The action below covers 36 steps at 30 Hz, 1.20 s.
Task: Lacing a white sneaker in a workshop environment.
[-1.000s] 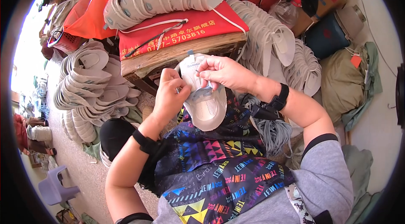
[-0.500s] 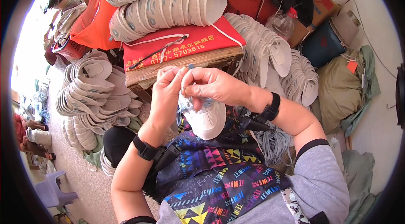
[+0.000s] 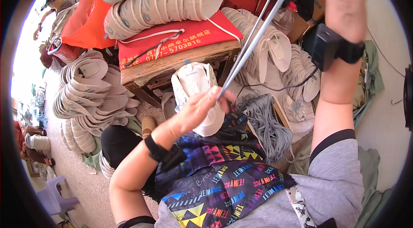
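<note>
A white shoe upper [image 3: 193, 82] rests toe toward me above my lap, with my left hand [image 3: 200, 110] over its toe half. The fingers of that hand are closed on a light grey shoelace [image 3: 262, 30]. Its two strands stretch tight and slanting from there to the upper edge of the picture. My right hand [image 3: 344, 0] is raised high at the upper right, blurred. Its fingers lie past the picture's edge, so their hold on the lace is hidden.
A wooden stool [image 3: 180, 62] with a red bag on top carries a row of nested uppers [image 3: 163, 11]. More uppers [image 3: 86, 86] are piled at left. A bundle of grey laces [image 3: 266, 127] lies right of my lap. A thin black cable [image 3: 284, 86] crosses there.
My right hand has swung from the shoe up to the upper right. The lace is now drawn out long and taut. My left hand has moved down and right over the shoe.
</note>
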Available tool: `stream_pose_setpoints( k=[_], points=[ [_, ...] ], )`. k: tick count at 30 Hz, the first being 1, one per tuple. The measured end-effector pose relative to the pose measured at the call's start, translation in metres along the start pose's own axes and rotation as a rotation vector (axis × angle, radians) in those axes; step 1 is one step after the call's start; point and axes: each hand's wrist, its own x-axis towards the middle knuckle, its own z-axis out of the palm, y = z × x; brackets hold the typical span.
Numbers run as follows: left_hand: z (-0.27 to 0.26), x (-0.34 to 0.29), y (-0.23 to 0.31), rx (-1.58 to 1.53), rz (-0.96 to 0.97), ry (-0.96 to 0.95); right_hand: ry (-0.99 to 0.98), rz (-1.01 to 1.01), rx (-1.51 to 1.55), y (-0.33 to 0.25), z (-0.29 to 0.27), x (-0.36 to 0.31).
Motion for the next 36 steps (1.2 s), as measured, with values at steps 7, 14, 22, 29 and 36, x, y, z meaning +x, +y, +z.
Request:
stream_pose_setpoints(
  k=[7,14,22,29,36],
  points=[
    [0.013,-0.034,0.085,0.331,0.228,0.239,-0.155,0.334,-0.899,0.105,-0.109,-0.055],
    [-0.039,-0.009,0.065,-0.204,0.23,0.51,-0.701,0.187,-1.087,0.147,-0.014,-0.244],
    [-0.045,-0.014,0.049,-0.262,0.202,0.57,-0.579,0.464,-0.933,0.17,0.001,-0.284],
    [-0.057,-0.029,0.058,-0.312,0.253,0.643,-0.577,0.491,-1.085,0.161,0.007,-0.274],
    [-0.047,-0.026,0.061,-0.302,0.239,0.577,-0.642,0.5,-0.692,0.166,0.037,-0.27]
  ],
)
